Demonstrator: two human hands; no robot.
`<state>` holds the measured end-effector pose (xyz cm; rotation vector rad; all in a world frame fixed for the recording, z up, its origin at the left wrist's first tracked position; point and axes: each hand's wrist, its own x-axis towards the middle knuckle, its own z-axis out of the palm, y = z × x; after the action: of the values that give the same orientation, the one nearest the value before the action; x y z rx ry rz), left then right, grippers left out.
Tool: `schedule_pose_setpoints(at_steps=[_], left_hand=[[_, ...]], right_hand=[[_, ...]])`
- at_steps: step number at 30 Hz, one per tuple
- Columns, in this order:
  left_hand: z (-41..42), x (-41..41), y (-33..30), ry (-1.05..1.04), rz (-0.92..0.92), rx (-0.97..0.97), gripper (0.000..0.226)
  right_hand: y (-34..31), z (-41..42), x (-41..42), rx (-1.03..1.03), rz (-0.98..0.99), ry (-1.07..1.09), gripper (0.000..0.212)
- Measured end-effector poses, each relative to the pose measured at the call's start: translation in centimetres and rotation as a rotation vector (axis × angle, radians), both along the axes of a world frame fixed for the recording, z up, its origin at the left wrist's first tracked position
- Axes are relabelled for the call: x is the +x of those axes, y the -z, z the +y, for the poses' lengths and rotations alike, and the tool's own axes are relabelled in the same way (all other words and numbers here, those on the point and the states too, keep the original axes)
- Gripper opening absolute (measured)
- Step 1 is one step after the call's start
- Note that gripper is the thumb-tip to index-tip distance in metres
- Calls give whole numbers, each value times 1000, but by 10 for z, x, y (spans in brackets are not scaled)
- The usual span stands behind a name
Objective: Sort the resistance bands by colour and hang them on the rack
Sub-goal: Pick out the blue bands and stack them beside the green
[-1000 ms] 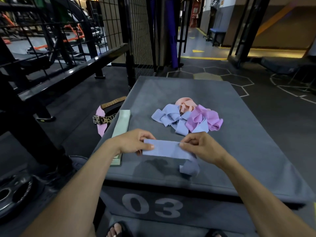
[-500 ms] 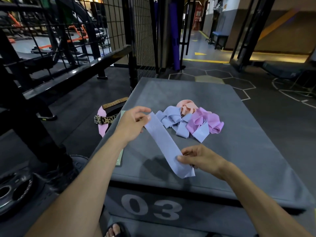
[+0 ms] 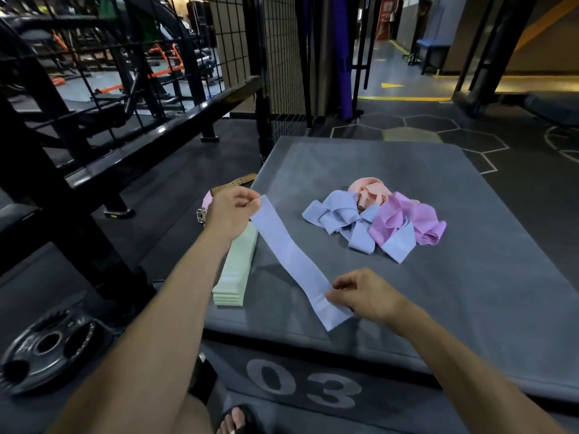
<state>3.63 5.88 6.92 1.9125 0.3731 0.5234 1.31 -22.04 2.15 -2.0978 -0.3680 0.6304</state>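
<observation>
A light blue resistance band (image 3: pixel 291 258) is stretched flat and diagonal above the grey padded box (image 3: pixel 470 277). My left hand (image 3: pixel 232 211) pinches its far end. My right hand (image 3: pixel 363 292) pinches its near end. A neat stack of pale green bands (image 3: pixel 236 270) lies along the box's left edge, partly under my left wrist. A loose heap sits in the middle of the box: crumpled blue bands (image 3: pixel 341 214), pink-purple bands (image 3: pixel 404 220) and a peach band (image 3: pixel 369 191) behind them.
A black metal rack with a wire grid (image 3: pixel 103 98) stands to the left. A weight plate (image 3: pixel 47 346) lies on the floor at lower left. A leopard-print belt (image 3: pixel 202 214) and a tan belt (image 3: pixel 238 181) lie beside the box. The box front reads "03".
The blue band was bunched between both hands; my left hand moved up and away, pulling it out straight. My right hand stayed near the front edge.
</observation>
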Motion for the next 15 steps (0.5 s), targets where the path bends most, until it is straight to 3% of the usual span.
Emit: schedule_pose_setpoints(at_steps=[2, 6, 11, 15], left_hand=[[11, 15, -5, 60, 108, 43, 8], [25, 53, -24, 222, 331, 328, 4], [31, 97, -24, 297, 339, 595, 7], [29, 120, -4, 287, 329, 708, 7]], right_hand=[[3, 10, 0, 96, 124, 25, 18], [9, 29, 0, 154, 280, 96, 13], [16, 51, 1, 225, 344, 155, 25], [24, 63, 3, 207, 357, 160, 22]])
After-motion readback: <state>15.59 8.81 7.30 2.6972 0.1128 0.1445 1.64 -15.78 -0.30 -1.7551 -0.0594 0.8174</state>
